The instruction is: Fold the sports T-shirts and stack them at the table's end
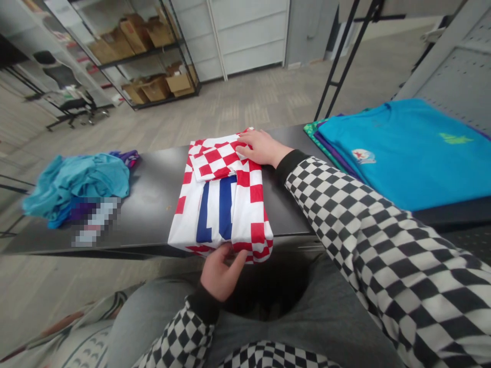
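Note:
A red and white checkered jersey (217, 191) with dark blue lettering or a number lies folded into a rectangle in the middle of the dark table. Its near edge hangs slightly over the table's front. At that edge my left hand (222, 273) is closed on the hem, with some fingertips hidden by the cloth. Across the far right corner rests my right hand (264, 148), fingers spread and lying on the fabric.
Crumpled teal and purple clothes (82, 181) lie at the table's left end. Stacked on the right are flat shirts, a bright blue shirt (414, 153) uppermost. Behind stand a shelf with cardboard boxes (134, 38) and an office chair (65, 87). The table (153, 204) has a straight front edge.

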The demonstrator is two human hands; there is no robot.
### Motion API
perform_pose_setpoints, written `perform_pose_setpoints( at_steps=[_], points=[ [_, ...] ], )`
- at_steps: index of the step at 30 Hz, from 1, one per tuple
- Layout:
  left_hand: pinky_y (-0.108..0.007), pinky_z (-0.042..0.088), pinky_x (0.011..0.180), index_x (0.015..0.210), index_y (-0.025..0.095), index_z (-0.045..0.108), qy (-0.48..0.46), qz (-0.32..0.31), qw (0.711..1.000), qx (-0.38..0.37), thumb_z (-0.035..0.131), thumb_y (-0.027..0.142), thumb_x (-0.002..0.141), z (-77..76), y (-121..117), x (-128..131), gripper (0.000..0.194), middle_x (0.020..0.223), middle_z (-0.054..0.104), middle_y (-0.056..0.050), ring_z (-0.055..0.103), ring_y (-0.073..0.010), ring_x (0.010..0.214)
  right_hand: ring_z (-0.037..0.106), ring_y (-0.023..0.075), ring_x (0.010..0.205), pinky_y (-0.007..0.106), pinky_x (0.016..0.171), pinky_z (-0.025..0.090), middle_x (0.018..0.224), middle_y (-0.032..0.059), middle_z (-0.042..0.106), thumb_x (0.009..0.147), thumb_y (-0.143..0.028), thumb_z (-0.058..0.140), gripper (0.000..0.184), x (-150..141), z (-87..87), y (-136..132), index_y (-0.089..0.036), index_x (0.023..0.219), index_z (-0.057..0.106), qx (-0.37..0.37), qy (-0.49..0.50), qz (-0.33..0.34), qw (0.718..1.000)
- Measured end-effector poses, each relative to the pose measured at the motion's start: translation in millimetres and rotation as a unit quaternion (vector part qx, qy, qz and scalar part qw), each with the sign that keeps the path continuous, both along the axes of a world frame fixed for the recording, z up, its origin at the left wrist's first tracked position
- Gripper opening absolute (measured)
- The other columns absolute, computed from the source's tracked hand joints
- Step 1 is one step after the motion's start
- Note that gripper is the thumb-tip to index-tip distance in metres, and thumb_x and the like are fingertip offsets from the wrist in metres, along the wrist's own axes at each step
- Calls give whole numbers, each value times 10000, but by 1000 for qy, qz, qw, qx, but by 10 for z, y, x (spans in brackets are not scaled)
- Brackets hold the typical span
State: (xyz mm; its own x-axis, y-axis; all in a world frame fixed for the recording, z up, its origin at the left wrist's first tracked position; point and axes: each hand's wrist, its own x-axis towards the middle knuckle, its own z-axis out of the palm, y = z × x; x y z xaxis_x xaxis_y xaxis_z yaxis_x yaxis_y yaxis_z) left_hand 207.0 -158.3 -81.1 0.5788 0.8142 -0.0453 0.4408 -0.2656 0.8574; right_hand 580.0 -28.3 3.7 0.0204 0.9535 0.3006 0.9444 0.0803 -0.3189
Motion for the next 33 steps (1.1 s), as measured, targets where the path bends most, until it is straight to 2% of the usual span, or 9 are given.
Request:
perform_pose_setpoints(
  at_steps=[3,5,9,12,15,21,25,28,33],
  points=[
    [-382,594,721,845,252,754,51,3,983,174,702,445,1075,339,-44,-80,304,789,776,-54,724,-239,714,551,400,1589,660,1368,314,1688,181,653,1147,-488,544,512,-79,-38,-41,-189,1480,792,-32,5,13,999],
    [-377,585,708,822,268,728,11,-55,965,257,651,346,1104,583,-132,-15,303,772,751,-44,704,-222,708,536,413,1610,713,1374,284,1715,177,628,1148,-505,553,518,-104,-82,-28,-210,1509,779,-60,7,18,998],
    [-520,622,970,1137,323,856,35,-159,907,389,685,333,1095,886,-275,389,176,1110,862,-97,775,-316,1039,527,425,1626,770,1369,260,1737,182,604,1156,-524,552,538,-97,-126,12,-227,1560,748,-79,9,13,997],
    [-642,575,1102,1324,271,848,117,-150,879,437,665,325,1100,882,-256,659,294,1337,836,-145,727,-406,1264,536,416,1624,749,1376,274,1721,179,624,1158,-513,553,542,-88,-112,4,-222,1575,737,-76,14,17,997],
    [-689,535,1213,1415,235,816,134,-178,871,438,644,283,1096,775,-207,756,366,1422,802,-162,680,-432,1393,531,403,1631,724,1377,285,1706,172,643,1156,-500,555,519,-93,-101,-8,-226,1550,754,-73,14,28,997],
    [-621,533,1301,1638,251,680,132,-263,866,404,662,279,1051,692,-150,740,588,1712,611,-176,557,-413,1598,575,387,1590,688,1371,304,1658,151,689,1140,-514,569,498,-87,-135,27,-260,1513,780,-55,30,28,998],
    [-611,565,1247,1692,282,630,141,-294,858,396,663,380,1087,820,40,702,613,1753,581,-171,594,-419,1566,567,372,1598,631,1362,340,1674,149,676,1148,-518,561,488,-71,-130,25,-255,1491,789,-52,17,35,998],
    [-612,531,1273,1707,245,608,142,-253,870,398,591,428,1137,898,328,612,599,1759,579,-182,590,-410,1581,583,360,1582,604,1359,354,1676,137,677,1141,-482,589,439,-53,-107,9,-270,1468,791,-33,22,24,999],
    [-800,378,1309,1492,256,784,227,-214,863,397,598,443,1130,903,701,392,448,1584,736,-145,544,-507,1570,642,375,1501,715,1381,273,1563,183,741,1160,-333,469,422,25,-103,28,-189,1427,763,5,44,-61,997]
  ],
)
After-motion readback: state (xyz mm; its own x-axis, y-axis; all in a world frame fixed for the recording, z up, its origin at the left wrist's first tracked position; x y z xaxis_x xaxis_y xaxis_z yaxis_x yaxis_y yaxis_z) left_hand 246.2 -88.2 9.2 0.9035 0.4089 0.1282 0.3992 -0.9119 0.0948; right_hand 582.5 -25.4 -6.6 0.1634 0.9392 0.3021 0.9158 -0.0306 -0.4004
